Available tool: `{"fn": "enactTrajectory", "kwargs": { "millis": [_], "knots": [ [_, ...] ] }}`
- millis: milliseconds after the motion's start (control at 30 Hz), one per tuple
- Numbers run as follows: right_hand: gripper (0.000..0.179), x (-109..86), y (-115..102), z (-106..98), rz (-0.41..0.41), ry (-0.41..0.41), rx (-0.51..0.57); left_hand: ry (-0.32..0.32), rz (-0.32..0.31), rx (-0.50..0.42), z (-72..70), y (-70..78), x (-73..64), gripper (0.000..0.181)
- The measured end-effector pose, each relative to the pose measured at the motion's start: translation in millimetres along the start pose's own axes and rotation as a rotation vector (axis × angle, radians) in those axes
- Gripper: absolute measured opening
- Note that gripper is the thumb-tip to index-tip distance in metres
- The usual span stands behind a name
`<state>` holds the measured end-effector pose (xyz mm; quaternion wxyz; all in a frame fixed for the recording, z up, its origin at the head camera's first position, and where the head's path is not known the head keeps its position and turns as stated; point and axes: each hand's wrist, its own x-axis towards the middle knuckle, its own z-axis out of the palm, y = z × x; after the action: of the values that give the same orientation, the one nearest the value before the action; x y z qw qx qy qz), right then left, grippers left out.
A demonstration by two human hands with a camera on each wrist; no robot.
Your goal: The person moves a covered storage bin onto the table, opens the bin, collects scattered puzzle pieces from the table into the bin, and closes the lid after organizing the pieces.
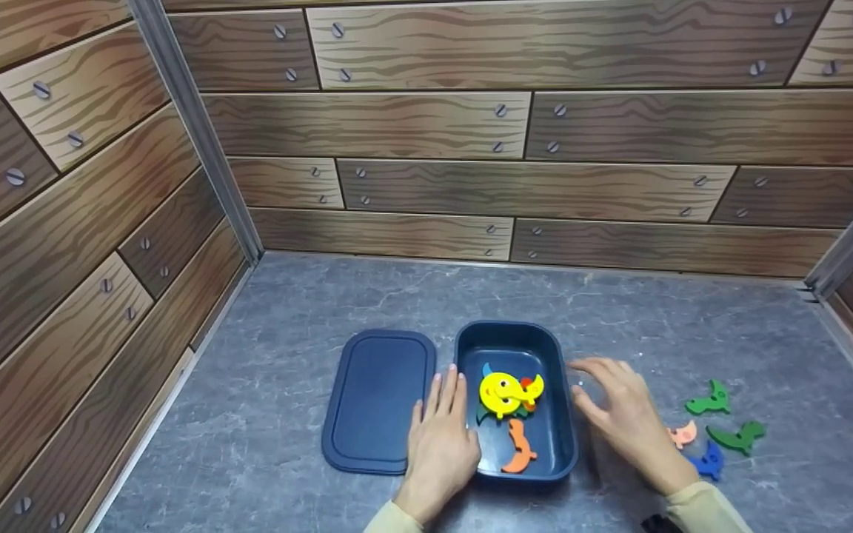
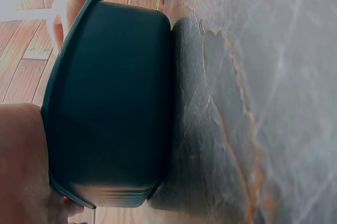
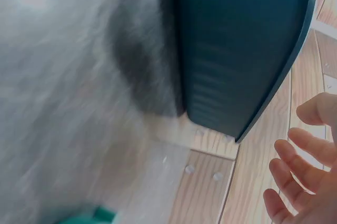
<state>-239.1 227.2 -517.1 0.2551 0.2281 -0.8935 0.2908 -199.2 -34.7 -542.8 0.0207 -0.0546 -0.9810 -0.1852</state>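
A dark blue open box [image 1: 486, 455] stands on the table. Inside it lie a yellow piece with a face [image 1: 499, 397], overlapping several other coloured pieces, and a curved orange piece [image 1: 519, 449]. My left hand [image 1: 441, 444] rests along the box's left rim with its fingers straight. In the left wrist view that hand [image 2: 23, 155] is against the rim of the box [image 2: 110, 97]. Off the box's right side, my right hand [image 1: 623, 414] hovers, fingers spread and loosely bent, holding nothing. The right wrist view shows this hand [image 3: 308, 171] apart from the box [image 3: 237, 50].
A flat dark blue lid [image 1: 378, 400] lies left of the box, partly behind the left hand. Right of the right hand lie two green pieces [image 1: 709, 400], a blue piece [image 1: 709, 463] and a pink piece [image 1: 684, 434]. Wood-patterned walls [image 1: 426, 126] enclose the grey table [image 1: 286, 311].
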Motion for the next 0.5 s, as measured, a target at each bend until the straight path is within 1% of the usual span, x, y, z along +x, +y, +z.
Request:
{"fn": "enactTrajectory", "kwargs": {
  "millis": [167, 267, 367, 500],
  "knots": [
    [0.036, -13.4, 12, -10, 0.03, 0.01, -0.043, -0.008, 0.001, 0.0, 0.2, -0.1, -0.1, 0.069],
    [0.034, -20.2, 17, -16, 0.073, -0.011, -0.092, -0.007, 0.004, -0.003, 0.1, -0.5, -0.2, 0.069],
    [0.032, -26.0, 21, -22, 0.143, -0.064, -0.151, -0.002, 0.009, -0.005, -0.3, -0.7, -0.5, 0.069],
    [0.032, -32.1, 27, -30, 0.259, -0.176, -0.209, 0.009, 0.015, 0.001, -0.8, -1.0, -0.9, 0.07]
  ]
}}
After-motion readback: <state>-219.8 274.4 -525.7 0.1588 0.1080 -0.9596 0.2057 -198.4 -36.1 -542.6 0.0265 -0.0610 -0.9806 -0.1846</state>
